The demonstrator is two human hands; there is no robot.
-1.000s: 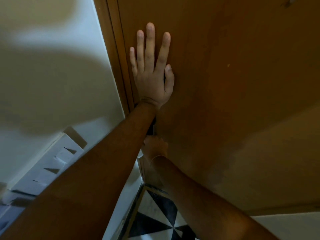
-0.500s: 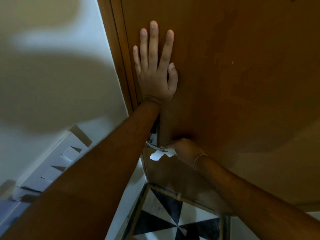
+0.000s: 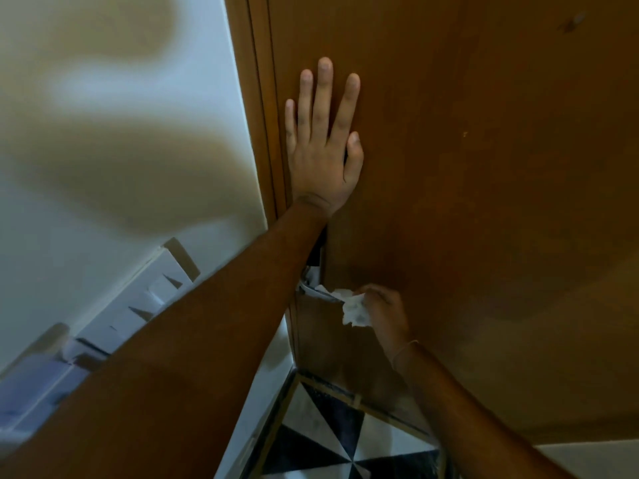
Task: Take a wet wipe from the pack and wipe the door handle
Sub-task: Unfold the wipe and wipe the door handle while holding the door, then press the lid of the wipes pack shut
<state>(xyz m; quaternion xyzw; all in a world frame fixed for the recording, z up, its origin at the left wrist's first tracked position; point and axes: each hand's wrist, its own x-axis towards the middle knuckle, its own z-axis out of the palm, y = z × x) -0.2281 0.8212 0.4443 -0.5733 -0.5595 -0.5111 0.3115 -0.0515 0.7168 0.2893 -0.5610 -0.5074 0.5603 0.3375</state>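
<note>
- Left hand point(image 3: 323, 157) flat, fingers spread, bracing door point(image 3: 484, 167).
- Right hand point(image 3: 382, 311) pinches wipe point(image 3: 354, 311) against handle point(image 3: 320, 292).
- Advice: wrap wipe fully, stroke lever's whole length.

- A brown wooden door point(image 3: 484, 167) fills the right and upper part of the view.
- A matching wooden door frame point(image 3: 257, 98) runs down its left edge.
- A pale wall point(image 3: 103, 98) lies left of the frame, with soft blurred shadows across it.
- A floor point(image 3: 321, 440) of black and white triangular tiles shows below the door.
- Blurred white and bluish shapes point(image 3: 114, 323) sit at lower left; what they are cannot be told.
</note>
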